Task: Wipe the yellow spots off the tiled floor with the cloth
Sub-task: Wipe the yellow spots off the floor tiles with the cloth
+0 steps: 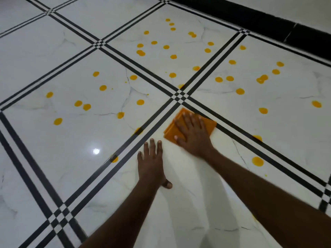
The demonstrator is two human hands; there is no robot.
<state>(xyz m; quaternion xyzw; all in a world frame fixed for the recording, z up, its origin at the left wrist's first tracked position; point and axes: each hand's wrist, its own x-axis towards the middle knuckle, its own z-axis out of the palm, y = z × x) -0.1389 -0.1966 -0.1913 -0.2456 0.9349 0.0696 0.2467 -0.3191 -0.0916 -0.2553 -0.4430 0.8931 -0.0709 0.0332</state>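
Lying folded under the flat, spread right hand (192, 134), the orange cloth (180, 129) is pressed onto the tiled floor (71, 149) near the crossing of tile lines. It is judged soft, light and limp, best driven by palm pressure. The left hand (152, 161) rests open, holding nothing. Yellow spots (140, 102) lie beyond.

**Edges and Reflections**

A black skirting band (268, 20) runs along the far upper right, with a pale wall strip (304, 8) above it. A thin light seam crosses the band near its right end. A bright round glare from a lamp (96, 151) shines at lower left, and a soft pale streak of reflected light (202, 203) spreads across the near middle, widening toward the bottom edge of the view.
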